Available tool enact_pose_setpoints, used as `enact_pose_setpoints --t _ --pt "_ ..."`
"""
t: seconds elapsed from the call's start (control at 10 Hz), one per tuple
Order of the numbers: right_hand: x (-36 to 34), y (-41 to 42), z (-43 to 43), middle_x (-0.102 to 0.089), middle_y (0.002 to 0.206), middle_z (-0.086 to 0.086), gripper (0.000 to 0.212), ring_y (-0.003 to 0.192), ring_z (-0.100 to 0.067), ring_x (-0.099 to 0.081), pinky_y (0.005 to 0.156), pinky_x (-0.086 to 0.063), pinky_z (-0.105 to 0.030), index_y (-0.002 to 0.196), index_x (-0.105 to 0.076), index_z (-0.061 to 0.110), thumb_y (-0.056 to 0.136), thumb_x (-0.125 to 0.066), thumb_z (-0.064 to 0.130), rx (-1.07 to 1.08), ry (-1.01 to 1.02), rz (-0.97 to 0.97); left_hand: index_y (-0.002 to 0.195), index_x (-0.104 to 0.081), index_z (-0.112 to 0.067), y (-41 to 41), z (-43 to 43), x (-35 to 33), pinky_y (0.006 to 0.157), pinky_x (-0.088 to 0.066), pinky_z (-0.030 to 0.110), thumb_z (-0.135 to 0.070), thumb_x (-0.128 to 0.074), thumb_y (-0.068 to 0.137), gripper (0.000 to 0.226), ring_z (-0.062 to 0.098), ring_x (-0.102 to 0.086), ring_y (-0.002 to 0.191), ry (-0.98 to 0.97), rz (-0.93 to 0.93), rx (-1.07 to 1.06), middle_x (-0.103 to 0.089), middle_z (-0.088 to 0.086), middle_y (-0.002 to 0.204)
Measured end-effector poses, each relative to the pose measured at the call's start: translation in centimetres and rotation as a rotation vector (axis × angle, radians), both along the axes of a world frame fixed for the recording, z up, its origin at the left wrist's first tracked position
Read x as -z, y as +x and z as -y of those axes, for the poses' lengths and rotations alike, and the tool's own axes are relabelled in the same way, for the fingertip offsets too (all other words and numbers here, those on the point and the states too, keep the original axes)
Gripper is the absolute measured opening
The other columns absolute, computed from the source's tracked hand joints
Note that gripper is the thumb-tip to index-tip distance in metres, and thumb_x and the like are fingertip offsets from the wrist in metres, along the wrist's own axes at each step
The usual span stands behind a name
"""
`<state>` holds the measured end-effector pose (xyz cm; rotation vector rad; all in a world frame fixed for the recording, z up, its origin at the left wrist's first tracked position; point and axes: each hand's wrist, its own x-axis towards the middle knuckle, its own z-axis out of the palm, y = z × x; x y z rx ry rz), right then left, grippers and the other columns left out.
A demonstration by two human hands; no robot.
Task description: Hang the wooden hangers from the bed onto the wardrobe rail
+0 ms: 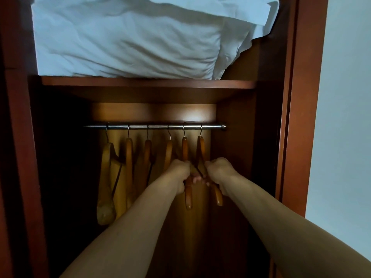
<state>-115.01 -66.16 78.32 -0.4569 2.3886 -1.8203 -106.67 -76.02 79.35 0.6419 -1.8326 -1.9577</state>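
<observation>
A metal wardrobe rail [154, 127] runs across the inside of the wardrobe, with several wooden hangers hooked on it. My left hand [178, 173] grips the lower part of the fifth hanger [185, 149]. My right hand [219, 172] grips the rightmost hanger [201, 146] near its lower bar. Both of these hangers have their hooks over the rail. The other hangers [128, 157] hang free to the left. The bed is out of sight.
A wooden shelf [148, 85] sits just above the rail and carries white pillows [128, 37]. The wardrobe's right side panel [301, 97] stands close to the last hanger. A pale wall [345, 117] lies to the right. The left interior is dark.
</observation>
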Motion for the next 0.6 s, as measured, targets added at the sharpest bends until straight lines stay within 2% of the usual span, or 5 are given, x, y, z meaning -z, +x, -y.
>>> enact_pose_setpoints --t 0.1,0.2,0.4,0.5,0.6 --pt "-0.2 -0.1 0.0 -0.079 0.086 -0.022 0.038 0.07 -0.031 -0.075 0.075 -0.066 -0.044 0.105 -0.075 -0.002 0.103 -0.052 0.029 0.05 0.047 -0.067 0.094 -0.058 -0.001 0.4 -0.1 -0.2 0.049 -0.054 0.027 -0.024 -0.041 0.117 0.037 0.019 -0.066 0.048 -0.028 0.0 0.024 -0.065 0.008 0.039" --pt "-0.7 0.7 -0.4 -0.077 0.101 -0.018 0.035 0.089 -0.033 -0.076 0.08 -0.064 -0.042 0.114 -0.073 0.004 0.103 -0.054 0.031 0.086 0.144 -0.139 0.099 -0.055 0.0 0.9 -0.3 -0.7 0.041 -0.058 0.028 -0.021 -0.044 0.116 0.029 0.026 -0.069 0.056 -0.007 0.013 0.032 -0.068 0.019 0.065" --pt "-0.7 3.2 -1.7 -0.073 0.103 -0.01 0.034 0.085 -0.023 -0.069 0.066 -0.052 -0.029 0.121 -0.07 0.006 0.106 -0.054 0.032 0.122 0.204 -0.244 0.136 -0.056 0.003 1.4 0.3 -0.3 0.064 -0.068 0.039 -0.022 -0.047 0.114 0.034 0.036 -0.077 0.091 -0.053 0.032 0.021 -0.068 0.026 0.109" --pt "-0.2 4.2 -2.5 -0.065 0.093 -0.002 0.032 0.069 -0.012 -0.058 0.054 -0.043 -0.025 0.122 -0.069 0.007 0.106 -0.055 0.031 0.131 0.198 -0.266 0.128 -0.065 0.002 1.8 0.7 0.5 0.062 -0.063 0.038 -0.024 -0.047 0.114 0.035 0.029 -0.072 0.077 -0.13 0.023 0.01 -0.069 0.016 0.093" --pt "0.1 5.9 -3.5 -0.068 0.102 -0.002 0.031 0.073 -0.012 -0.059 0.054 -0.043 -0.024 0.12 -0.069 0.008 0.105 -0.058 0.033 0.131 0.189 -0.285 0.109 -0.072 -0.002 3.4 0.6 1.0 0.087 -0.065 0.044 -0.023 -0.053 0.111 0.028 0.027 -0.071 0.084 -0.202 0.028 -0.044 -0.071 0.012 0.088"
